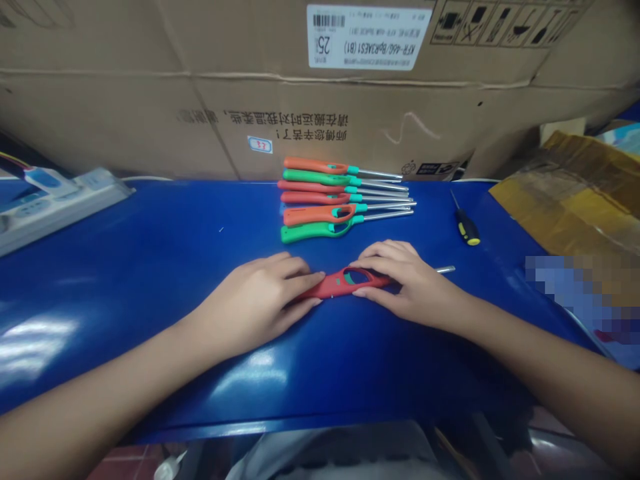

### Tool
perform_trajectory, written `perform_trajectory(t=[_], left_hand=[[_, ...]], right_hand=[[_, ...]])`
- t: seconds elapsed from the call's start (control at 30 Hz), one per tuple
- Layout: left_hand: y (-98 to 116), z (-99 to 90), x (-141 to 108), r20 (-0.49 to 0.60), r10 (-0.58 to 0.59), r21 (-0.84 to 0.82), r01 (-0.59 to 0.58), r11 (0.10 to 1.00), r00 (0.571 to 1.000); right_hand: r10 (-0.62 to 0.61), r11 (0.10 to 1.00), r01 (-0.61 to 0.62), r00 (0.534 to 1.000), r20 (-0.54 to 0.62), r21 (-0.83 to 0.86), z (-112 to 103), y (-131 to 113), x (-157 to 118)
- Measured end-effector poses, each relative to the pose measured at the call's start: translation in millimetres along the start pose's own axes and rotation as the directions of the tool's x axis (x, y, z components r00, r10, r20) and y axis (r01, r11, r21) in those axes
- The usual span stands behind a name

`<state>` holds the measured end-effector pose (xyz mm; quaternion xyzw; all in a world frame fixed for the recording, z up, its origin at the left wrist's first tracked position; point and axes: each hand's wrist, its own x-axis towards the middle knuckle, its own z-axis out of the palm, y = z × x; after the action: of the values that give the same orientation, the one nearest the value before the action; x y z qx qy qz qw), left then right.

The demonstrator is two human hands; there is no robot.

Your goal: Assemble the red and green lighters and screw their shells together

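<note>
A red lighter (333, 284) with a long metal tip lies level, low over the blue table. The fingers of my left hand (267, 293) grip its handle end. My right hand (405, 280) is closed round its front part, beside the trigger opening, and the metal tip sticks out past that hand on the right. Behind my hands several lighters lie side by side in a stack, orange, red and green; the nearest is a green lighter (315, 231), with an orange lighter (313, 215) just behind it. Their metal tips point right.
The blue table (200, 380) has a large cardboard box (150, 100) along its back edge. A black and yellow screwdriver (467, 229) lies to the right. At the far left is a white power strip (65, 207). A taped brown package (575, 193) stands at the right.
</note>
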<state>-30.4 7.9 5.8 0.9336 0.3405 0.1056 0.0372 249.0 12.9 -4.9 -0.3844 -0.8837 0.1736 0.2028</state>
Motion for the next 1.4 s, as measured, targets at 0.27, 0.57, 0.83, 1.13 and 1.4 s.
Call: perform_trajectory(t=[0.27, 0.57, 0.83, 1.13, 1.4], left_hand=[[1.8, -0.9, 0.9, -0.025, 0.008, 0.011, -0.008, 1.000, 1.000], [4.3, -3.0, 2.0, -0.025, 0.000, -0.013, -0.001, 1.000, 1.000], [2.7, 1.4, 0.6, -0.023, -0.046, -0.088, 0.043, 0.995, 0.999], [9.1, 1.3, 1.1, -0.016, -0.017, 0.020, 0.017, 1.000, 1.000], [8.4, 5.5, 3.2, -0.056, 0.082, 0.154, -0.073, 0.985, 0.995]], right_hand=[[0.003, 1.000, -0.004, 1.000, -0.015, -0.026, 1.1, -1.6, -0.6], [0.003, 0.999, -0.004, 1.000, -0.021, -0.038, -1.1, -3.1, -2.2], [0.013, 1.000, -0.014, 1.000, -0.016, -0.025, 3.1, -1.7, -1.4], [-0.027, 0.997, 0.025, 0.999, -0.032, -0.071, 6.4, 0.5, -3.0], [-0.143, 0.911, 0.152, 0.988, 0.053, -0.382, 4.2, -4.6, -2.2]])
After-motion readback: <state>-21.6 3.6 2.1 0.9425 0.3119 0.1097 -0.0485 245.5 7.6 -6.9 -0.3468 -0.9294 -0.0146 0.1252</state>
